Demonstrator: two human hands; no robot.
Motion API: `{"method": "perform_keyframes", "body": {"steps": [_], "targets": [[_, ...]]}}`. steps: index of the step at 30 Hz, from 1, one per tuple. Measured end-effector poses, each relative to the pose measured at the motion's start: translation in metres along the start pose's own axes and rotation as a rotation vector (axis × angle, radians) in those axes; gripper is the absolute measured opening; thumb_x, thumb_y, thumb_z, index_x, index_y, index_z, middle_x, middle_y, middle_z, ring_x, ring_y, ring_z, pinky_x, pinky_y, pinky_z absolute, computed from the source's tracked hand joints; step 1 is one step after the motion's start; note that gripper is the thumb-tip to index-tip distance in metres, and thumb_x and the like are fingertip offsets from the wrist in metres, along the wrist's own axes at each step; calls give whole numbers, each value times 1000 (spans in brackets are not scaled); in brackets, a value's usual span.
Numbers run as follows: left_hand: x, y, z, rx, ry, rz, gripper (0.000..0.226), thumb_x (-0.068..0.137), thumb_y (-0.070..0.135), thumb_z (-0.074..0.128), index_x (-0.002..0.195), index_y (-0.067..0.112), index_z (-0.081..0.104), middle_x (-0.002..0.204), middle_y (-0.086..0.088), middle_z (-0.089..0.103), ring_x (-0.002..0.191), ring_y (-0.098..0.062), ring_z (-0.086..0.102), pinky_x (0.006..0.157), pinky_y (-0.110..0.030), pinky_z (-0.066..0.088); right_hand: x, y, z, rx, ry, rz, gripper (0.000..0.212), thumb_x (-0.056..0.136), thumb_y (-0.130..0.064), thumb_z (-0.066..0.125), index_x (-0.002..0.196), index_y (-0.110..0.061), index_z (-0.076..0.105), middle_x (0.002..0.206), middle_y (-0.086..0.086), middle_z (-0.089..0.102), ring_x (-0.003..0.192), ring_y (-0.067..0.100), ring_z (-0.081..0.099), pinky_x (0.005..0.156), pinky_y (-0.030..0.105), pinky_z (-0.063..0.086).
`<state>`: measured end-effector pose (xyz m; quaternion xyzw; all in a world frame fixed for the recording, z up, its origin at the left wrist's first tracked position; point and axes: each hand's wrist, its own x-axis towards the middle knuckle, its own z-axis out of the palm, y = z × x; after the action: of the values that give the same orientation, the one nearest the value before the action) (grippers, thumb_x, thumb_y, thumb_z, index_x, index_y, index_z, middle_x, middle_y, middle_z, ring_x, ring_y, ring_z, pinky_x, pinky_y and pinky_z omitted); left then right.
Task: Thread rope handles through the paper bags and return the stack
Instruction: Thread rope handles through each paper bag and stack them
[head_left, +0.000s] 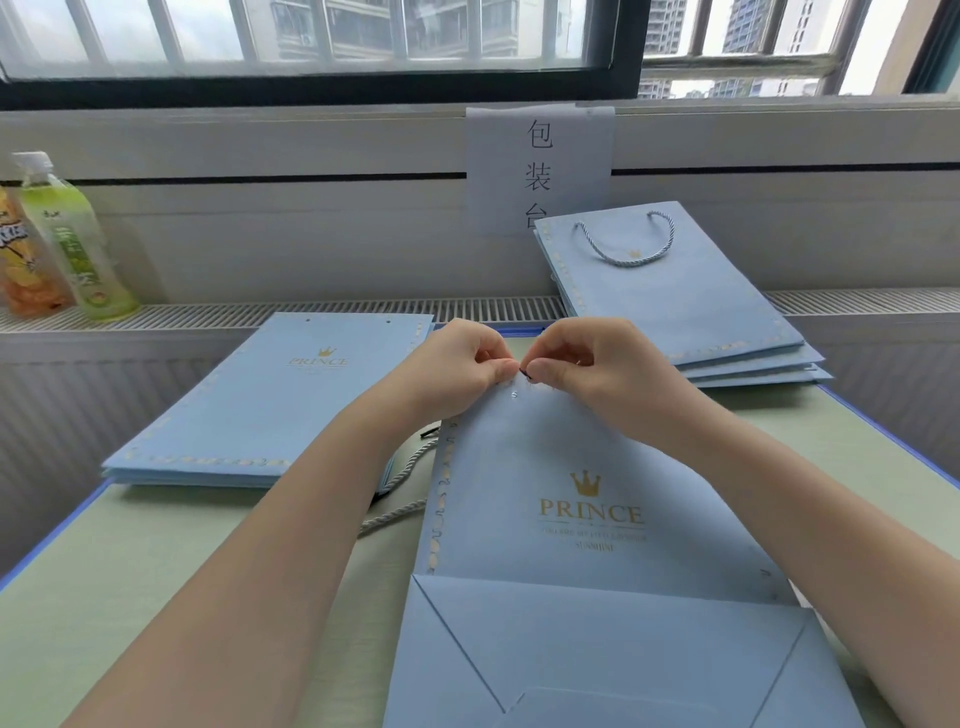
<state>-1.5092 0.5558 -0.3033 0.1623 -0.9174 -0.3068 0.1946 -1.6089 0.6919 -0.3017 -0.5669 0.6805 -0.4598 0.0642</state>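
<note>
A flat light-blue paper bag (582, 519) printed "PRINCE" lies in front of me, its folded bottom nearest me. At its far top edge my left hand (462, 364) pinches the bag's rim. My right hand (576, 364) pinches the dark tip of a rope handle (523, 372) right at that rim, just above a small punched hole. Loose grey rope handles (400, 512) lie on the table under my left forearm. A stack of bags without handles (270, 405) lies at the left. A stack with rope handles fitted (675, 301) lies at the back right.
The green table (156, 571) has a blue edge. Behind it runs a windowsill with a green drink bottle (78, 244) and an orange snack bag (26, 260) at the far left. A paper sign (540, 166) hangs on the wall.
</note>
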Motion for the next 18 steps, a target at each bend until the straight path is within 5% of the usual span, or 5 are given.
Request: {"method": "perform_keyframes", "body": {"steps": [7,11,15,18], "targets": [[1,-1,0,35,-5,22,17,92,12,58,78,8,66,62,8,54,53,3,44,52,-11,32,-2,4,5,70,-125,107,14,88,-7,61,80,-15,67,77,2,70,77,18,63,82,37,50],[0,2,2,55,-14,33,16,92,11,57,79,9,67,59,10,49,50,2,42,49,-9,30,-2,6,7,22,-122,118,12,89,-10,61,80,-15,68,73,-2,70,74,12,62,80,34,49],[0,4,3,33,11,47,16,92,7,57,81,2,67,63,8,54,55,2,45,53,-7,33,0,6,7,-12,-79,109,11,89,-12,62,81,-12,69,73,2,70,75,32,63,77,41,51],[0,4,3,-7,42,52,15,91,6,57,85,-1,69,73,-5,63,65,-9,51,62,-17,39,1,7,12,-143,-21,58,6,87,-16,64,84,-16,69,74,-7,65,72,11,61,71,25,47]]}}
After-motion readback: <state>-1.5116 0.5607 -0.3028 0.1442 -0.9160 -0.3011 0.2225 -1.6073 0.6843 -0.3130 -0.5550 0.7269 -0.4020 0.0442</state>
